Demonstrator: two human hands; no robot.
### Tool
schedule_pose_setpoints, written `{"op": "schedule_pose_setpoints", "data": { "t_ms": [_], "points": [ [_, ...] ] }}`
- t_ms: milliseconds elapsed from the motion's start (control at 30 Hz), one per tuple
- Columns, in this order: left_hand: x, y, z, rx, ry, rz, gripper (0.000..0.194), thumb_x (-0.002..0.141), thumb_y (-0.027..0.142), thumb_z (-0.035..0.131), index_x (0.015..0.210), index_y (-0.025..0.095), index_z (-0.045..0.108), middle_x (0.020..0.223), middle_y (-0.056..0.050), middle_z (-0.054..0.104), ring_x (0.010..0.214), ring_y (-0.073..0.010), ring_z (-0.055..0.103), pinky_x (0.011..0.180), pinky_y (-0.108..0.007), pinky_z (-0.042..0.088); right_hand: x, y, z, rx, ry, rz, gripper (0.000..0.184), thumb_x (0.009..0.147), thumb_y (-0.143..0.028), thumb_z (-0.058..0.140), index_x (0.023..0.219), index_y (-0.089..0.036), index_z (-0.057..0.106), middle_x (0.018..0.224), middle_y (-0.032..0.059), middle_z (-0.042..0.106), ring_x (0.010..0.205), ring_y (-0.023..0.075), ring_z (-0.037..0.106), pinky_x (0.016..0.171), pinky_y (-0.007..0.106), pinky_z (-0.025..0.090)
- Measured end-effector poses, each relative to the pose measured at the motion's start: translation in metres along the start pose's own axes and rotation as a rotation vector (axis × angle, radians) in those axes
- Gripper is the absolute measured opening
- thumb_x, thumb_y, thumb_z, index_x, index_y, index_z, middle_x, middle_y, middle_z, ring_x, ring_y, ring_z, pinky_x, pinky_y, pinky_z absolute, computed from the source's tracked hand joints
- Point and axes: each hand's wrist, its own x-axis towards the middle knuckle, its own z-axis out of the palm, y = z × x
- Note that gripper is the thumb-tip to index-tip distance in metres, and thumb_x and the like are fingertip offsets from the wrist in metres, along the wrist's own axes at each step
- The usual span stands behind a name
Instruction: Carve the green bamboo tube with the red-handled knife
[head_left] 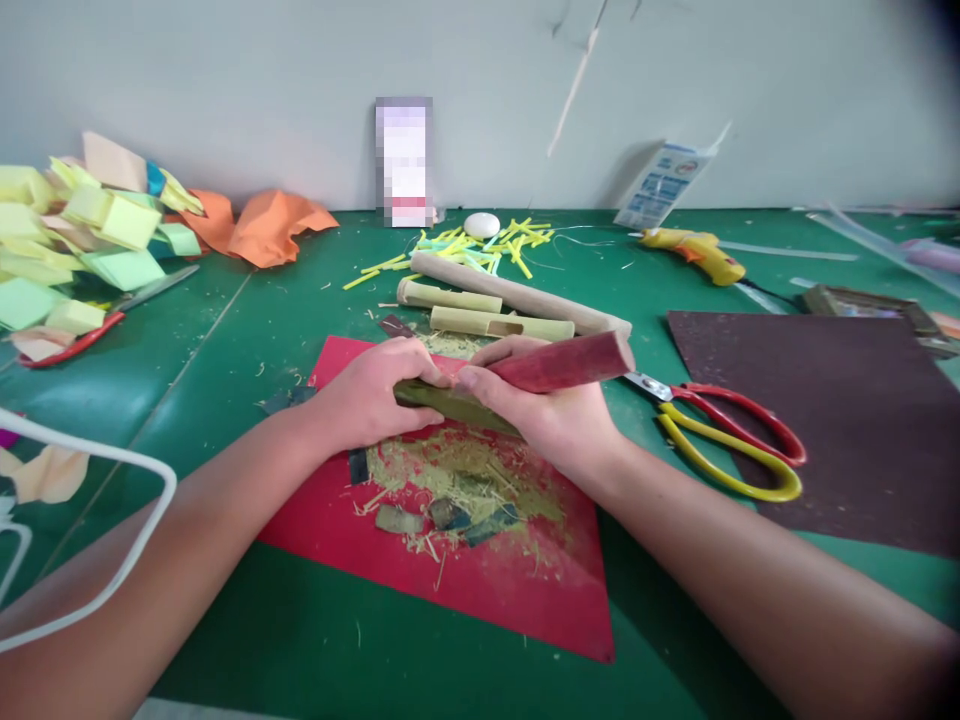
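Observation:
My left hand is closed round one end of a green bamboo piece, held just above a red sheet. In my right hand is a tool with a thick, red wooden handle; its working end is hidden by my fingers. The right thumb presses close to the left fingertips on top of the bamboo. Below both hands, pale shavings and dust cover the sheet, with several dark sandpaper-like scraps among them. Two cut bamboo tubes and a long wooden stick lie just beyond.
Scissors with red and yellow handles lie at right on a dark brown sheet. Behind are a yellow glue gun, yellow sticks and a white egg-shaped object. Folded papers pile at left, near a white wire frame.

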Motion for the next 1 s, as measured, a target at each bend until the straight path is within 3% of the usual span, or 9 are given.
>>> {"op": "schedule_pose_setpoints", "data": {
  "t_ms": [433,700,1000],
  "points": [
    [0.0006,0.0011,-0.0014,0.018,-0.027,-0.028,0.020,0.080,0.025,0.072,0.098,0.018,0.067,0.094,-0.003,0.061,0.092,-0.0177,0.059,0.083,-0.033,0.048,0.0011,-0.0007,-0.0009,-0.031,-0.038,-0.018,0.020,0.075,-0.036,0.076,0.075,-0.018,0.070,0.077,0.0033,0.072,0.068,0.0153,0.063,0.062,0.029,0.052],
    [0.0000,0.0005,-0.0012,-0.004,-0.014,-0.030,0.018,0.079,0.024,0.073,0.093,0.017,0.066,0.093,-0.003,0.061,0.090,-0.0173,0.058,0.082,-0.032,0.047,0.0002,0.0004,0.0003,-0.060,-0.051,-0.040,0.016,0.075,-0.032,0.071,0.070,-0.018,0.065,0.066,-0.0001,0.066,0.058,0.0108,0.055,0.051,0.024,0.043],
    [-0.0004,0.0000,-0.0026,0.023,-0.025,-0.022,0.021,0.079,0.026,0.074,0.097,0.017,0.068,0.095,-0.004,0.062,0.092,-0.0177,0.059,0.083,-0.032,0.047,-0.0072,0.0027,-0.0028,-0.162,0.097,-0.095,0.021,0.073,-0.021,0.061,0.057,-0.021,0.048,0.053,-0.0037,0.048,0.050,0.0092,0.042,0.046,0.026,0.033]
  ]
}}
